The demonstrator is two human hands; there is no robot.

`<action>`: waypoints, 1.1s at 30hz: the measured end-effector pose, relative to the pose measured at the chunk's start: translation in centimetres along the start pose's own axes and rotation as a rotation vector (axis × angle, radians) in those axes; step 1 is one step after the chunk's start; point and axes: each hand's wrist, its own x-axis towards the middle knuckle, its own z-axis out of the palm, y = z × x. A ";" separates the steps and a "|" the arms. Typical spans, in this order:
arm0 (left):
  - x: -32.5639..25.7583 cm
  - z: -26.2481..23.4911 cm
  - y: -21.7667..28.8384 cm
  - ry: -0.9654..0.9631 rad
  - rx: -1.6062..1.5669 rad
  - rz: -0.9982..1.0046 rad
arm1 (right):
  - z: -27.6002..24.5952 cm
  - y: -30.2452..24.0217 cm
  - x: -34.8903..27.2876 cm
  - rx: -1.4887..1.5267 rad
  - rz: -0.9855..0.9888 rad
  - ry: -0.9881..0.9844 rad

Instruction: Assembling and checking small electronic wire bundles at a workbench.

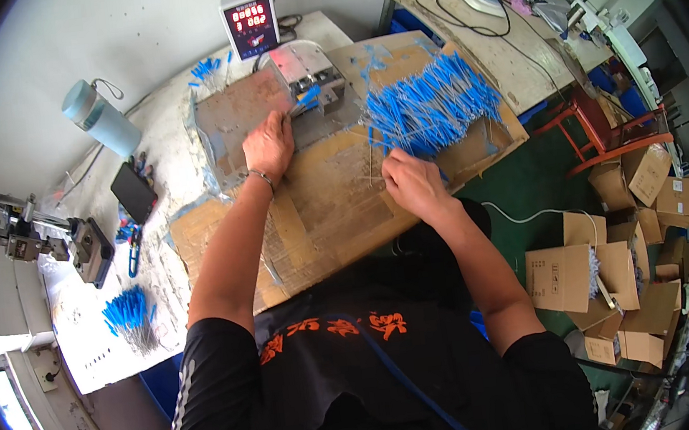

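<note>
Blue-tipped wires [434, 105]: many apparently left, upper right; one under way.
It is pinched by left hand [268, 146]; grip of right hand [417, 182] cannot be told.

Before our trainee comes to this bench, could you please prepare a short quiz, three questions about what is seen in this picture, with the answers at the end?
1. Multiple choice. Which hand is nearer to the large pile of blue-ended pieces?
A. The left hand
B. The right hand
C. Both equally near

2. True or false? The light-blue bottle stands to the left of the display box in the picture.

3. Fill in the missing word. The lit digits on the display box are ____ in colour.

Key: 1. B; 2. True; 3. red
</note>
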 end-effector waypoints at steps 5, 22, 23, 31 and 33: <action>-0.1 -0.2 -0.2 -0.005 0.000 0.010 | 0.2 -0.8 1.2 0.441 0.110 -0.103; 0.6 -0.7 -0.2 0.082 -0.204 -0.254 | 4.8 -1.7 9.6 0.516 0.012 0.324; 0.6 -0.7 -0.2 0.082 -0.203 -0.255 | 4.6 -2.0 9.7 0.423 0.044 0.314; 0.5 -0.6 0.0 0.092 -0.190 -0.225 | 7.7 -1.8 10.6 0.843 0.490 -0.021; 0.6 -0.4 -0.2 0.100 -0.172 -0.222 | 8.3 -1.5 10.9 0.895 0.508 0.022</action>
